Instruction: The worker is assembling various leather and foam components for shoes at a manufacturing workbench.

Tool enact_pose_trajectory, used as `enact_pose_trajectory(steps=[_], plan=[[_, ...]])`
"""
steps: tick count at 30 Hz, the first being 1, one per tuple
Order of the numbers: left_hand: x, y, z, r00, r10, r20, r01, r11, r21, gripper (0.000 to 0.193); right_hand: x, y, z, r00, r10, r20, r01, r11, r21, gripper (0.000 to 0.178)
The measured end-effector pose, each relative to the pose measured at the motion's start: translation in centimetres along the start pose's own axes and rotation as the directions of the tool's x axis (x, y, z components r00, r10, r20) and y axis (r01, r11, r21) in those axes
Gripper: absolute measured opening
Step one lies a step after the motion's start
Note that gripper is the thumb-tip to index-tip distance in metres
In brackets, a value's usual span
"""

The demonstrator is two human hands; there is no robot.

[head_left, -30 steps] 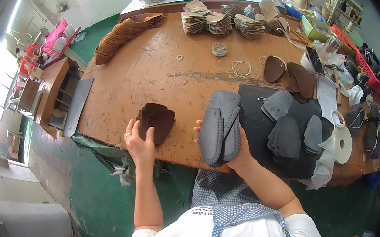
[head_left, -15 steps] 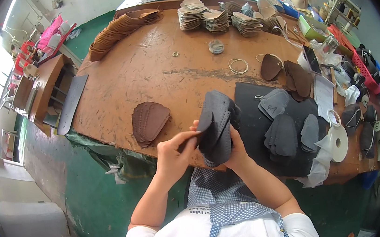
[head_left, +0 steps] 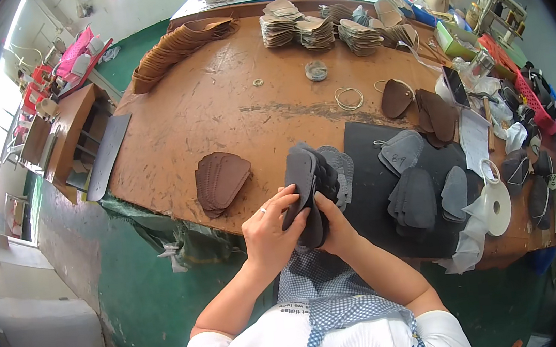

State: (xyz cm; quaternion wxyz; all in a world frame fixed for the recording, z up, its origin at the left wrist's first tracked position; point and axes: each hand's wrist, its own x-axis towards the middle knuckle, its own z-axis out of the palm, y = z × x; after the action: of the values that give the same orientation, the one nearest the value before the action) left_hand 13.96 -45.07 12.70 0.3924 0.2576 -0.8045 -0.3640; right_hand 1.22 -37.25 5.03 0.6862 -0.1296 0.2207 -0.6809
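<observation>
Both my hands hold a thick stack of dark grey leather pieces (head_left: 300,174) with rounded ends, over the table's near edge. My left hand (head_left: 274,229) grips its left side, thumb and fingers closed on the front pieces. On the right, my right hand (head_left: 336,227) clasps the stack, thumb pressed against its side. Lighter grey pieces (head_left: 342,174) with holes along their edges fan out behind the stack. A fan of brown leather pieces (head_left: 224,181) lies to the left of my hands.
A black mat (head_left: 365,141) bears several grey pieces (head_left: 411,201) on my right. Beside it stands a white tape roll (head_left: 498,209). Stacks of insole-shaped pieces (head_left: 279,29) and a curved row of brown pieces (head_left: 174,48) line the table's far side. A round tin (head_left: 316,70) sits mid-table.
My left hand has shifted from lifting a front piece to gripping the stack's left side. The stack has turned, with a smooth dark face in front and lighter pieces fanned out at right.
</observation>
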Motion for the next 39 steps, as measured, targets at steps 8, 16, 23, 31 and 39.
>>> enact_pose_trajectory(steps=[8, 16, 23, 31, 39], plan=[[0.6, -1.5, -1.5, 0.947, -0.284, 0.148, 0.32, 0.861, -0.397, 0.023, 0.3, -0.5, 1.4, 1.0, -0.014, -0.011, 0.014, 1.0, 0.005, 0.051], [0.3, 0.2, -1.1, 0.979, -0.189, 0.078, 0.198, 0.969, -0.146, 0.023, 0.4, -0.4, 3.1, 0.994, -0.052, -0.097, 0.056, 0.997, 0.047, 0.046], [0.4, -1.7, -1.4, 0.952, -0.267, 0.152, 0.306, 0.859, -0.41, 0.017, 0.5, -0.1, 1.2, 1.0, -0.026, -0.008, 0.026, 0.999, 0.037, 0.052], [0.5, -0.6, -1.0, 0.986, -0.155, 0.066, 0.164, 0.97, -0.176, 0.023, 0.5, -0.4, 2.2, 0.998, -0.009, -0.058, 0.012, 0.999, 0.05, 0.053], [0.3, -1.2, -1.2, 0.981, -0.166, 0.104, 0.186, 0.956, -0.228, 0.023, 0.2, -0.4, 2.2, 0.998, -0.014, -0.066, 0.019, 0.998, 0.064, 0.054]])
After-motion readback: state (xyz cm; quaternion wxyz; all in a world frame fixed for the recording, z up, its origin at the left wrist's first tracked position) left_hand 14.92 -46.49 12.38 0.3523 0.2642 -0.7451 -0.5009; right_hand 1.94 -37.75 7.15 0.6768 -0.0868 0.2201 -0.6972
